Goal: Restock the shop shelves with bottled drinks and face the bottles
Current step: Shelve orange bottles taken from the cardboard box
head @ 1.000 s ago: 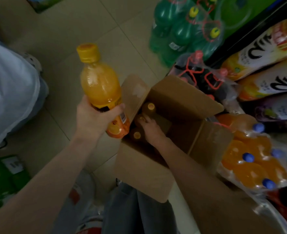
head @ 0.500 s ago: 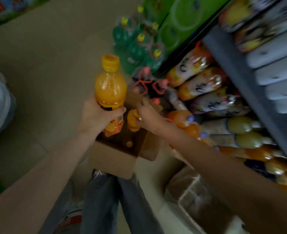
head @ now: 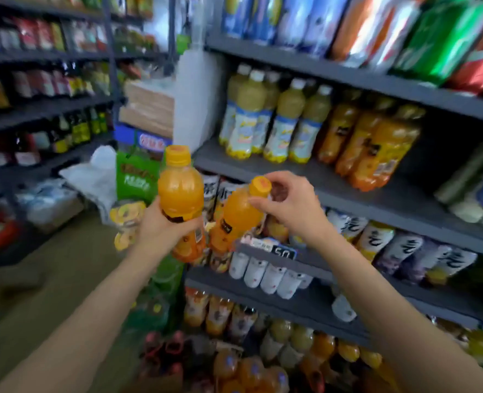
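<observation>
My left hand (head: 161,226) grips an upright orange juice bottle (head: 179,191) with a yellow cap around its lower body. My right hand (head: 288,204) holds a second orange juice bottle (head: 236,219) by the neck just under its cap, tilted so the cap points up and right. Both bottles are raised in front of the grey shelving (head: 314,177) on the right. On that shelf stand matching orange juice bottles (head: 368,148) beside pale yellow-green drinks (head: 271,120), with dark free shelf space to the right of the orange row.
Lower shelves hold white small bottles (head: 266,275), labelled drinks (head: 405,245) and more juice. Shrink-wrapped packs (head: 246,370) sit on the floor below. A green carton (head: 138,177), stacked boxes (head: 149,109) and a white bag (head: 92,174) stand at the aisle's end. Another shelving unit (head: 44,103) lines the left.
The view has swung up from the cardboard box on the floor to the shelves. My right hand lifted a second orange bottle out of the box; both bottles are now raised.
</observation>
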The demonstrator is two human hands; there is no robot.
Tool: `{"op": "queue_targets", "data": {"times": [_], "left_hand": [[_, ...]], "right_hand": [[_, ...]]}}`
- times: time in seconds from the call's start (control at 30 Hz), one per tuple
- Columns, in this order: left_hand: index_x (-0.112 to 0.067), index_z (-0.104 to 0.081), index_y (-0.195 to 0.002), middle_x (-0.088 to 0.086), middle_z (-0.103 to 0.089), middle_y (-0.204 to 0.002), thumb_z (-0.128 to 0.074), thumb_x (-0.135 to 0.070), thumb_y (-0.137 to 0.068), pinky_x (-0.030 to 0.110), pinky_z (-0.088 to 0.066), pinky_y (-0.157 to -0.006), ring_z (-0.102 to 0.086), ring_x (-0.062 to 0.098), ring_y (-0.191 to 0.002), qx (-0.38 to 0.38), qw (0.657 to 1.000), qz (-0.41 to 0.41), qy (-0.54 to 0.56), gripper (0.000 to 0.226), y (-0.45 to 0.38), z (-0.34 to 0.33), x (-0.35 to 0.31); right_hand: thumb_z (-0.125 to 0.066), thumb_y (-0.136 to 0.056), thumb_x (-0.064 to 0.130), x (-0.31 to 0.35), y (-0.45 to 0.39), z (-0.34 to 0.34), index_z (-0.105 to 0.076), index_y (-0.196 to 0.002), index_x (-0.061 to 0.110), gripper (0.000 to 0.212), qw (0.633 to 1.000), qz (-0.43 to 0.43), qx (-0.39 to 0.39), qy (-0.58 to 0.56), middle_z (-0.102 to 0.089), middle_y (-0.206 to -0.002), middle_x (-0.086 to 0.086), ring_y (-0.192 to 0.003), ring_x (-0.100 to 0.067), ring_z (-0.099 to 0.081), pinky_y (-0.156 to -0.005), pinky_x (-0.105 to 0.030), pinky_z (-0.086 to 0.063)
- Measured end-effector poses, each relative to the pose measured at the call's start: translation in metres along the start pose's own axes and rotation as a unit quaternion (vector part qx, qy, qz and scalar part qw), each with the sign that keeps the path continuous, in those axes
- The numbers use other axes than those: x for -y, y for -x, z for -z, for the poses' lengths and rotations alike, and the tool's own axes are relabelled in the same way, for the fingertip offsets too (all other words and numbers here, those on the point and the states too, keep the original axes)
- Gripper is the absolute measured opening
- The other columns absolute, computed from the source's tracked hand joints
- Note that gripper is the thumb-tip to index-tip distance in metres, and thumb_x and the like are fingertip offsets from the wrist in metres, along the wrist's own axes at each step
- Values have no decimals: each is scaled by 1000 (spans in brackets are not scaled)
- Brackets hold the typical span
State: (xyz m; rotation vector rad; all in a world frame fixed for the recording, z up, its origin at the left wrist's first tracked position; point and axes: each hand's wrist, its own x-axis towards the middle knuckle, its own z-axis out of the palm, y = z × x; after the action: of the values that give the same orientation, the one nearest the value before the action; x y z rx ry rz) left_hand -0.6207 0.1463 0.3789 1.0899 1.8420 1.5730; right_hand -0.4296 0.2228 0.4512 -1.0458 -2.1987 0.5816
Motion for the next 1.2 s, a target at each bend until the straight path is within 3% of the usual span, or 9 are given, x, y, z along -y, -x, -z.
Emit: {"op": "queue_targets", "data": {"times": [0.13, 0.27, 0.4, 0.47, 0.63, 0.77, 0.83, 1.03, 1.2], "left_hand": [[-6, -52, -120, 5, -59, -100, -83, -11, -64, 28, -39, -76, -56, 20, -95, 69, 993, -90, -16, 65, -18, -65, -68], [-11, -49, -126, 3, -58, -106, -83, -16, -65, 27, -40, -79, -54, 17, -101, 107, 984, -139, -21, 70, -34, -135, -104], [-13, -50, -122, 0, -56, -102, -83, -17, -66, 24, -38, -78, -53, 16, -98, 134, 984, -120, -8, 65, -55, -202, -127], [-12, -51, -121, 0, -55, -101, -82, -16, -67, 24, -38, -78, -52, 14, -95, 139, 984, -112, -5, 63, -66, -232, -132], [-17, -51, -119, 6, -61, -114, -84, -22, -65, 42, -47, -94, -57, 24, -107, 140, 987, -71, 23, 64, -93, -301, -143], [-14, -50, -124, 2, -59, -116, -82, -20, -67, 35, -44, -93, -54, 21, -112, 143, 987, -79, 5, 65, -110, -333, -151], [-13, -46, -126, 8, -57, -122, -81, -20, -69, 39, -43, -96, -52, 25, -116, 145, 986, -75, -37, 67, -116, -340, -152], [-14, -37, -132, 9, -52, -132, -82, -22, -67, 48, -39, -103, -47, 28, -124, 167, 976, -76, -114, 80, -133, -351, -149], [-12, -34, -131, 14, -46, -134, -78, -27, -71, 47, -38, -102, -42, 33, -126, 117, 969, -88, -199, 76, -133, -365, -146]], "right_hand": [[-65, -68, 57, -23, -9, 71, -59, -105, 10, 60, 968, -59, -206, -131, -63, -104, -13, -98, -27, -60, -88, -51, -48], [-58, -71, 62, -66, -3, 125, -57, -110, 3, 71, 918, -106, -352, -147, -60, -107, -15, -98, -30, -59, -88, -49, -49], [-59, -90, 27, -112, -2, 177, -55, -109, 3, 31, 885, -82, -451, -75, -47, -105, -9, -82, -4, -44, -77, -5, -36], [-60, -90, 21, -131, -13, 190, -54, -109, -2, 30, 871, -64, -487, -28, -43, -104, -12, -81, 0, -37, -74, 1, -29], [-60, -90, 19, -180, -47, 218, -50, -114, -7, 37, 862, -79, -500, 1, -45, -114, -20, -98, -17, -45, -80, -9, -25], [-64, -87, 21, -203, -74, 227, -42, -130, 5, 51, 908, -134, -391, -64, -41, -127, -14, -108, -15, -44, -83, -7, -26], [-69, -82, 15, -217, -73, 218, -32, -139, 16, 68, 922, -138, -349, -99, -38, -131, -9, -107, -9, -40, -91, -16, -32], [-68, -84, 17, -234, -78, 196, -23, -144, 21, 76, 889, -126, -411, -155, -33, -121, 8, -109, -1, -37, -91, -16, -34], [-66, -86, 21, -239, -92, 188, -20, -145, 19, 75, 878, -127, -439, -141, -35, -133, -7, -112, -7, -39, -91, -19, -36]]}}
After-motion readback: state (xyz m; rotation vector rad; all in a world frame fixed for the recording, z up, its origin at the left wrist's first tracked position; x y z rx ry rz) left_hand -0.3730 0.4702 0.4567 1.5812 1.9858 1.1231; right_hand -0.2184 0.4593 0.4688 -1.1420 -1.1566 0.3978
